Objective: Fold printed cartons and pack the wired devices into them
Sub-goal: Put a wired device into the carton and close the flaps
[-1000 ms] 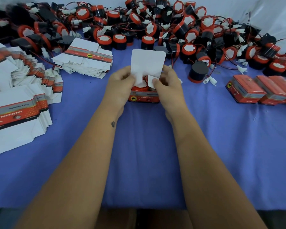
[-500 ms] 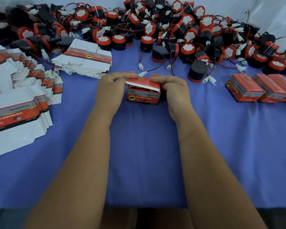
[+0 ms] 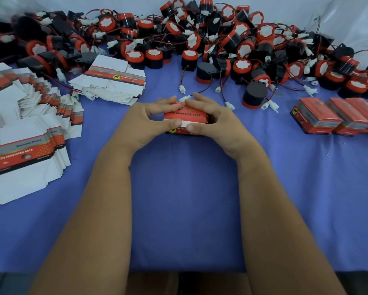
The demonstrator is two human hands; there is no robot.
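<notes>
Your left hand and right hand both grip the same red printed carton, which sits on the blue cloth directly between them. Your left fingers curl over its top far edge while the left thumb presses on the near face; your right fingers wrap the top from the other side and the right thumb meets the left one at a white strip along the front. The carton is pinched from both ends, with its lettered top panel showing between your fingertips.

Just beyond your fingertips lie a few loose white connectors on red and black wires, and farther out from both hands spreads the heap of wired devices, black bodies with red rims.

Out past your left hand, a small stack of flat cartons rests near the heap, and well off to that same side a larger fanned spread of flat cartons lies nearer you. Well apart from your right hand, a row of closed packed cartons stands side by side, touching.
</notes>
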